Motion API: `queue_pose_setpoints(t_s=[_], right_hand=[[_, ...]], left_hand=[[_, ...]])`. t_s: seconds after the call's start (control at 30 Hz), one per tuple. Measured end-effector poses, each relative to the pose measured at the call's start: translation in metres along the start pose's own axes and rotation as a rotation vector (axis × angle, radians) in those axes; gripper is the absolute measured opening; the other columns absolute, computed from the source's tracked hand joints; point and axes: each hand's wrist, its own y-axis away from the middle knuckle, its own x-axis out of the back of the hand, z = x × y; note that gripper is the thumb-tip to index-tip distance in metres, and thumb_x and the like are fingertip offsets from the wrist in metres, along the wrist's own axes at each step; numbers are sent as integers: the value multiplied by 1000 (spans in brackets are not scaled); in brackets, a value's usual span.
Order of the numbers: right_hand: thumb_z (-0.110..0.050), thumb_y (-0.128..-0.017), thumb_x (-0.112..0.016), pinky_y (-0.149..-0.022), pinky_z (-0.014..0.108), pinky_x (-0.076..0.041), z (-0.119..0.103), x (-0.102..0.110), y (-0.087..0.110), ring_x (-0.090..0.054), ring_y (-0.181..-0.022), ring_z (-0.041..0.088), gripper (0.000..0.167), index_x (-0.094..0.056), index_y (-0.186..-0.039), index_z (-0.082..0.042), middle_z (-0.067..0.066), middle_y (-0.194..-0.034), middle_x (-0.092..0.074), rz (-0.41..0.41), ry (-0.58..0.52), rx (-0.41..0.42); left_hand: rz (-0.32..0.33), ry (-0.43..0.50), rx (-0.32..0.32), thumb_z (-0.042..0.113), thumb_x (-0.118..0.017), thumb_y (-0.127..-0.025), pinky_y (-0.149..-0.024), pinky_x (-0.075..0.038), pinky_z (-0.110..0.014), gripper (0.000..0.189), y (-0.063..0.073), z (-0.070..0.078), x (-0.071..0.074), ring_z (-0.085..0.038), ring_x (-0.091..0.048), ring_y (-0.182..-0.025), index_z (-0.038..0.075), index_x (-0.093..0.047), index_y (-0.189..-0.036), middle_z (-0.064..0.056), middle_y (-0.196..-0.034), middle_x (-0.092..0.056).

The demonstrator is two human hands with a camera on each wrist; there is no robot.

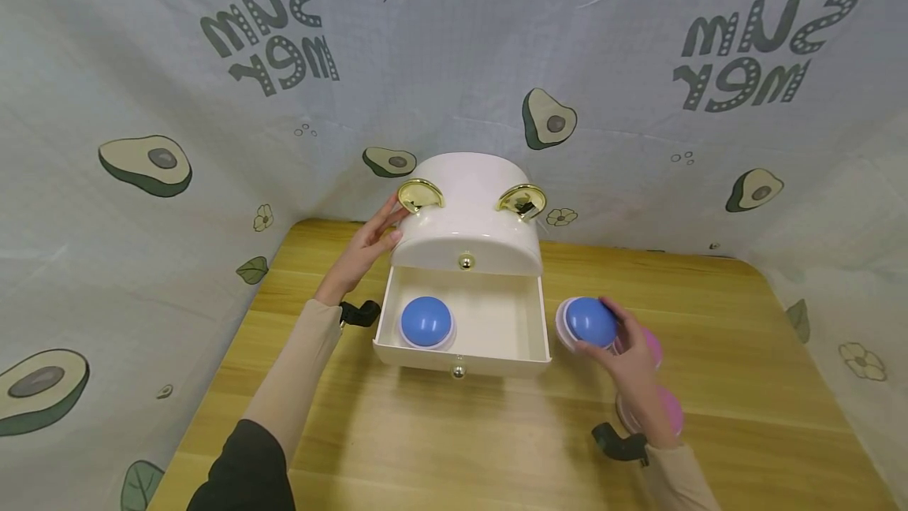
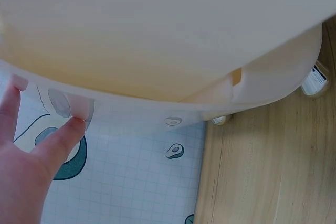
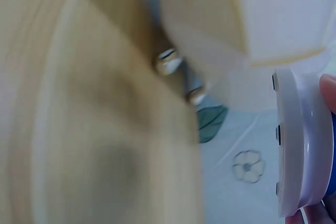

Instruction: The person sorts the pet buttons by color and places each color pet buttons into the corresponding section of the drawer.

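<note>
A white box (image 1: 468, 215) with two gold ear-shaped pieces has its lower drawer (image 1: 496, 314) pulled out. Inside the drawer, at left, sits a blue-domed round button (image 1: 426, 322) on a white base. My left hand (image 1: 365, 247) rests its extended fingers against the box's left side; the left wrist view shows its fingertips (image 2: 77, 124) touching the white wall. To the right of the drawer, my right hand (image 1: 631, 357) grips a second blue-domed button (image 1: 591, 322) by its rim. In the right wrist view, that button's white base (image 3: 299, 145) is raised off the table, small dark pads underneath.
Two pink-domed buttons, one nearer (image 1: 670, 410) and one farther (image 1: 652, 347), lie on the wooden table (image 1: 426, 448), partly hidden by my right hand. Gold knobs (image 1: 459, 371) project from the drawer fronts. Behind the box hangs an avocado-printed cloth (image 1: 454, 61).
</note>
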Motion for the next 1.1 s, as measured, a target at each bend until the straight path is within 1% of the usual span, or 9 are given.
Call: queue_pose_setpoints(t_s=[0.1, 0.23, 0.37, 0.57, 0.77, 0.87, 0.93, 1.0, 1.1], right_hand=[[7, -77, -76, -109, 26, -27, -16, 1, 0, -33, -134, 23, 81, -37, -146, -6, 15, -148, -35, 0, -6, 35], [8, -77, -75, -101, 15, -33, -36, 2, 0, -37, -131, 21, 79, -39, -145, -6, 14, -146, -37, -18, 13, 111], [12, -76, -74, -99, 14, -34, -57, -1, 2, -41, -127, 17, 76, -42, -143, -2, 15, -143, -40, -47, -12, 195], [8, -76, -76, -99, 14, -34, -85, -13, 9, -40, -130, 16, 76, -43, -143, -5, 11, -143, -42, -148, -4, 218], [12, -73, -76, -104, 17, -29, -95, -32, 8, -41, -128, 13, 76, -45, -141, -4, 12, -141, -45, -224, -27, 310], [10, -73, -77, -105, 18, -29, -97, -40, 7, -41, -129, 16, 76, -46, -141, -5, 10, -141, -45, -259, -26, 323], [6, -74, -78, -105, 19, -28, -97, -46, 6, -40, -131, 18, 76, -46, -141, -7, 8, -142, -45, -283, -15, 319], [3, -74, -79, -107, 24, -28, -96, -51, 6, -40, -131, 22, 75, -47, -141, -10, 6, -142, -44, -301, 5, 314], [-1, -75, -81, -110, 39, -28, -94, -58, 5, -39, -131, 27, 75, -48, -141, -13, 5, -142, -45, -312, 39, 310]], left_hand=[[-3, 2, -2, -2, -42, -100, -109, -27, -46, 63, 0, 0, 0, -24, -28, -139, 13, -14, -155, -15, -153, -29], [-2, 2, 1, -3, -42, -99, -109, -27, -46, 63, 0, 1, -1, -25, -29, -139, 13, -15, -154, -16, -152, -29], [3, -5, 6, -1, -43, -99, -109, -28, -46, 64, 1, 1, 0, -24, -29, -139, 13, -15, -154, -16, -152, -29], [1, -7, 3, -1, -43, -99, -109, -28, -46, 64, 1, 0, 0, -23, -29, -138, 13, -15, -154, -15, -152, -29], [9, -1, 41, -9, -38, -98, -110, -25, -46, 64, -1, 3, -1, -28, -26, -140, 9, -12, -154, -20, -152, -27], [7, 8, 40, -11, -37, -97, -110, -24, -49, 65, -1, 3, -1, -32, -23, -140, 7, -10, -154, -23, -152, -25], [6, 4, 37, -10, -38, -98, -110, -24, -48, 65, -1, 2, -1, -31, -24, -140, 9, -11, -154, -21, -152, -25], [6, 0, 31, -8, -39, -99, -110, -25, -47, 65, 0, 2, 0, -28, -25, -140, 11, -12, -154, -19, -153, -26], [4, -7, 15, -4, -42, -99, -110, -26, -45, 64, 0, 2, 0, -25, -27, -139, 13, -14, -155, -16, -152, -28]])
